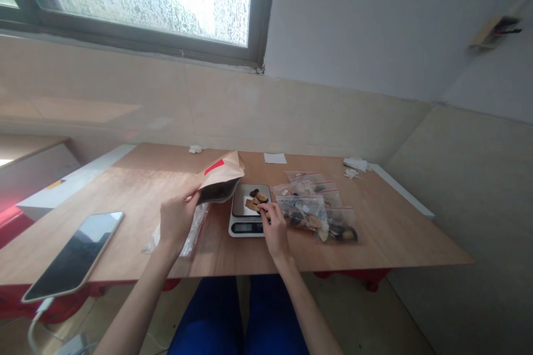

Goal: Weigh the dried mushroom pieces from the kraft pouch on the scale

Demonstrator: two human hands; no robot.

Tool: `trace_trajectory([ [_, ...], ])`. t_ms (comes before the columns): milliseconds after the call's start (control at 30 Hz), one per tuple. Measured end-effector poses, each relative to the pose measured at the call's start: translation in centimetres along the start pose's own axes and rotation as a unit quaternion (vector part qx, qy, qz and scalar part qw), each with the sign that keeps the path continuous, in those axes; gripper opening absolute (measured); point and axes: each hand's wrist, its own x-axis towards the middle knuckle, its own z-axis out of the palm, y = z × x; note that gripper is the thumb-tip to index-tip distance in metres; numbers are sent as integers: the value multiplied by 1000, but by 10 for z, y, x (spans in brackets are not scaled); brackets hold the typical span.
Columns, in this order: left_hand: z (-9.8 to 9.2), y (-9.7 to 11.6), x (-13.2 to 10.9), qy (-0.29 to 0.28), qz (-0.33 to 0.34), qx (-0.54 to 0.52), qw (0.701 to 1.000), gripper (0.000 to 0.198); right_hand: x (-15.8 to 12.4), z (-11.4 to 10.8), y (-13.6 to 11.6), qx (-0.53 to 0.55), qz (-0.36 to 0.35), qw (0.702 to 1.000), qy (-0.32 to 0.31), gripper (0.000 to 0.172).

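My left hand [178, 216] grips the edge of a brown paper pouch [225, 169] with a red label. The pouch is tilted, its dark open mouth towards me, beside the scale. Several brown dried slices [255, 201] lie on the metal plate of a small digital kitchen scale [245, 228]. Over the plate's right front corner, my right hand [275, 233] has its thumb and fingers pinched at a dried slice. The fingers partly hide that slice. Digits on the scale's display are too small to read.
Several zip bags [308, 211] of dried pieces lie right of the scale. A clear plastic bag [195, 233] rests under my left hand. A cabled phone [77, 255] lies at the left front edge. White paper [275, 158] and crumpled tissues [356, 165] lie along the back.
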Motion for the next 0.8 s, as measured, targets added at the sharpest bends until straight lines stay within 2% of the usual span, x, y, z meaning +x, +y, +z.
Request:
trace_trajectory([
  [133,-4,-2,-1,8,1,-6,1000,34,9,16,3,-129,-40,987,-90,24],
  [267,-3,-2,-4,-2,-4,-9,1000,35,14,22,2,-178,-64,974,-123,28],
  [433,-1,0,-6,-24,1,-14,1000,34,17,16,11,-91,-8,991,-97,23],
  [567,1,1,-7,-27,1,-9,1000,31,20,9,19,-11,38,994,-104,18],
  [800,4,1,-10,-34,10,-15,999,30,25,10,23,27,43,994,-98,16],
])
